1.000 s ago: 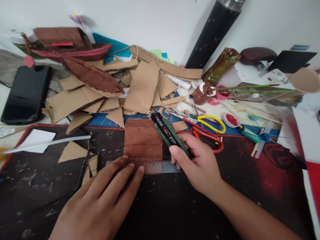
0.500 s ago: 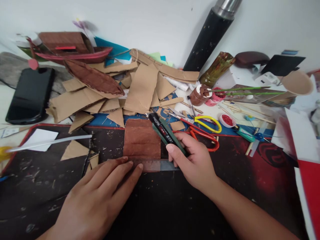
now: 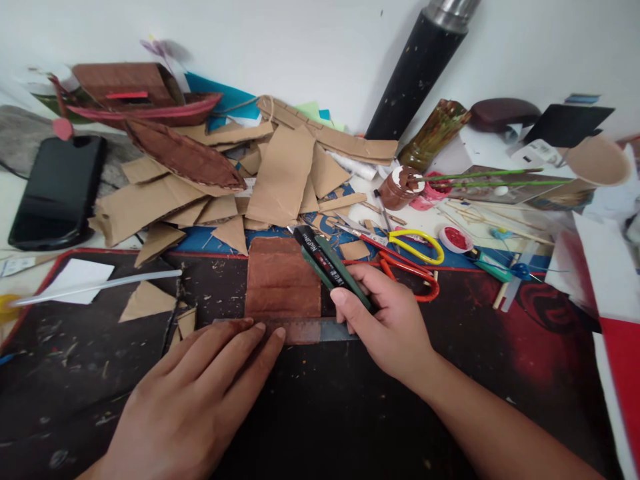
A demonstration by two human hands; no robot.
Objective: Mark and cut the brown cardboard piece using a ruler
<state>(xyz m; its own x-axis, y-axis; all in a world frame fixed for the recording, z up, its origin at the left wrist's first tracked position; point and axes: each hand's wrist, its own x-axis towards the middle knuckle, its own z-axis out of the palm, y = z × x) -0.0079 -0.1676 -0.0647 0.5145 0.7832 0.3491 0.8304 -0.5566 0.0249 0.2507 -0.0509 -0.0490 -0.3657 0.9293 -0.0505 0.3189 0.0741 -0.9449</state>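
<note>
A brown painted cardboard piece [image 3: 283, 277] lies flat on the dark mat [image 3: 320, 407]. A clear ruler [image 3: 333, 331] crosses its near edge. My left hand [image 3: 195, 393] rests on the ruler's left part with its fingers stretched out and slightly apart. My right hand [image 3: 383, 320] is wrapped round a green and black utility knife [image 3: 330, 263], whose tip points up and left above the cardboard piece's top right corner. Its lower fingers are near the ruler's right end; whether they touch it is unclear.
Cardboard scraps [image 3: 283, 177] are heaped behind the mat, beside a brown boat shape [image 3: 185, 153]. Yellow-handled scissors [image 3: 417, 247] and red-handled scissors [image 3: 410, 273] lie right of centre. A phone [image 3: 56, 190] is at left; paint jars [image 3: 400, 190] and a black flask [image 3: 417, 73] stand behind.
My right hand's knife has tilted very slightly. Both hands keep nearly the same places, and the whole view has shifted a little.
</note>
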